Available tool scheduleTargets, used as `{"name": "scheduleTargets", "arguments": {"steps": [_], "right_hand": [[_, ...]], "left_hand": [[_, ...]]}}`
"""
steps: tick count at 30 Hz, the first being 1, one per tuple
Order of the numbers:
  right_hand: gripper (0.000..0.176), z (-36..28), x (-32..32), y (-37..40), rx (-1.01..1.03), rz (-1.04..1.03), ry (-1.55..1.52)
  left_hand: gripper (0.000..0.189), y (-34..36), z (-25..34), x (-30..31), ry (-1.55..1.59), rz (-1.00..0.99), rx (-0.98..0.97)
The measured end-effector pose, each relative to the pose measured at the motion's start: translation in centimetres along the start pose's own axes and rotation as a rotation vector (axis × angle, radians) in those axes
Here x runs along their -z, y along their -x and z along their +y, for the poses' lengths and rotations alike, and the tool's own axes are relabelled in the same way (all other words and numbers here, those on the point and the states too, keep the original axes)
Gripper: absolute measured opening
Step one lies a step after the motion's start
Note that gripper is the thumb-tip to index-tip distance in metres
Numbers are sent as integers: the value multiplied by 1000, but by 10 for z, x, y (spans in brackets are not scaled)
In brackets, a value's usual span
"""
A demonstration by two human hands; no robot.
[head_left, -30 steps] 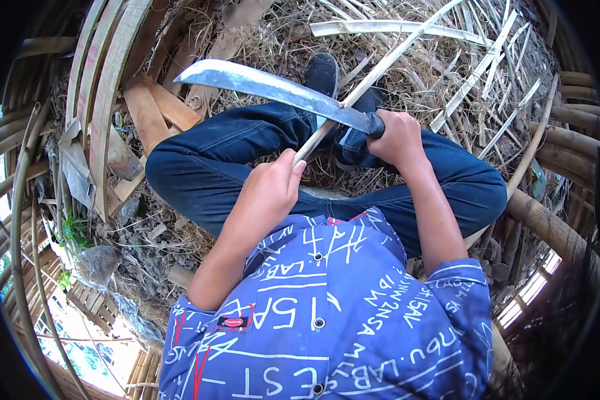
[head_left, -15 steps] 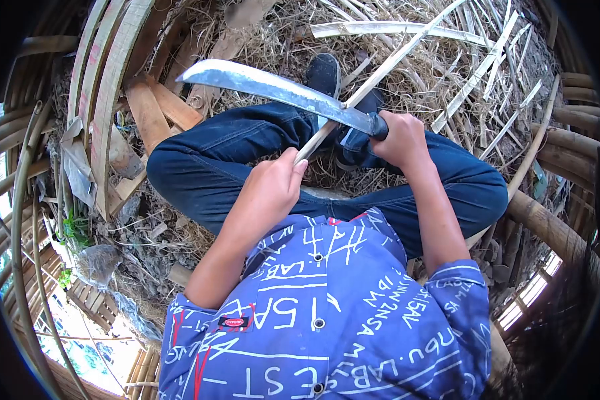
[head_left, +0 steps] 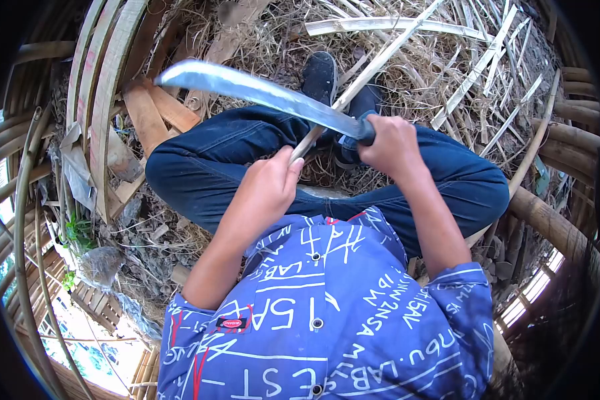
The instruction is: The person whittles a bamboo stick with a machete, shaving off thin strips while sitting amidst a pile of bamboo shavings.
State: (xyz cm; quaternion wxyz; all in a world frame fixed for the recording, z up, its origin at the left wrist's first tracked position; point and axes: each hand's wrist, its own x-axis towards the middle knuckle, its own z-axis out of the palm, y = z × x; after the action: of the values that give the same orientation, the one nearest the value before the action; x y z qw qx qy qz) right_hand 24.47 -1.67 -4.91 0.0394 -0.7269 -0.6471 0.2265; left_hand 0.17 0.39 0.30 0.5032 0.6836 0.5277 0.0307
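My left hand (head_left: 267, 180) is closed round the near end of a long, pale bamboo strip (head_left: 380, 60), thumb along its top. The strip slants away up and to the right, past my shoes. In my right hand (head_left: 390, 147) is the dark handle of a machete (head_left: 260, 87). Its broad, shiny blade points left and lies across the strip a short way beyond my left hand; the far part of the blade is slightly blurred. My fist hides most of the handle, and the strip's near end is hidden in my left palm.
Wide bamboo slats (head_left: 107, 93) stand at the left beside flat wood pieces (head_left: 147, 117). Shavings (head_left: 433, 80) and split strips (head_left: 477, 73) cover the ground beyond my crossed legs (head_left: 207, 147). A thick bamboo pole (head_left: 553, 223) lies at the right.
The machete has shifted slightly left and toward me along the strip, its tip swinging left. The strip and my left hand have moved a little left.
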Motion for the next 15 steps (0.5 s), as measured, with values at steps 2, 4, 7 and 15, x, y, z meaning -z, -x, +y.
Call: {"name": "scheduleTargets", "arguments": {"steps": [2, 4, 7, 15], "right_hand": [[19, 23, -2, -8, -44, 22, 12], [20, 24, -4, -11, -38, 24, 19], [21, 8, 1, 2, -54, 16, 2], [22, 26, 3, -6, -129, 21, 30]], "left_hand": [[21, -1, -7, -2, 36, 16, -25], [22, -3, -9, -3, 12, 22, -19], [22, -6, -3, 2, -3, 11, -39], [21, -2, -9, 5, 10, 23, -17]]}}
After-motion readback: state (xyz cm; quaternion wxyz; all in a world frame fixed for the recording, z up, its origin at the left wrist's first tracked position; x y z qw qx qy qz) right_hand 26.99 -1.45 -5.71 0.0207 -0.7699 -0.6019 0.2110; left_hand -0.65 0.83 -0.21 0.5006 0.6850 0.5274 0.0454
